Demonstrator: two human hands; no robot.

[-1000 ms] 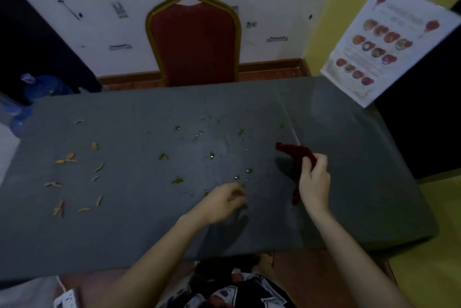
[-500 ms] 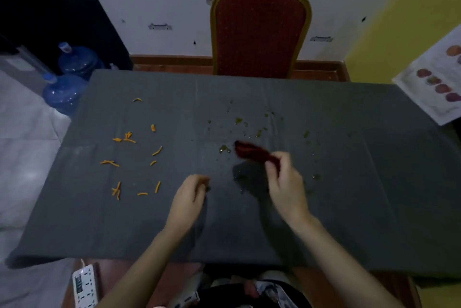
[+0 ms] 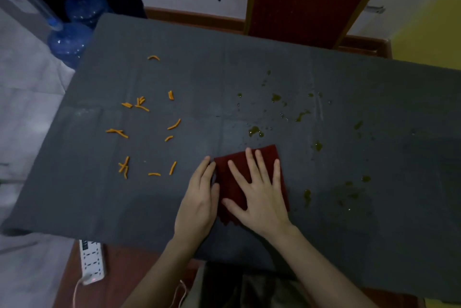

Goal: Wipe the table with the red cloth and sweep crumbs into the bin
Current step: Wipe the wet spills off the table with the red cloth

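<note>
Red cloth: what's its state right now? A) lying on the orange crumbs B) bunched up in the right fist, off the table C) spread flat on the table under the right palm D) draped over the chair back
C: the red cloth lies flat on the table, with the right hand pressing it, fingers spread; the left hand rests at its left edge.

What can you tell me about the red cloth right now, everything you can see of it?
The red cloth is a dark red, soft-looking fabric piece, spread flat in a rough rectangle on the grey table, near its front edge. The right hand lies on top of it, fingers straight and spread, covering much of its middle. The left hand lies beside its left edge, fingertips touching it. Its near edge looks slightly ragged or rumpled. Greenish wet spots sit just beyond its far edge and to its right.
</note>
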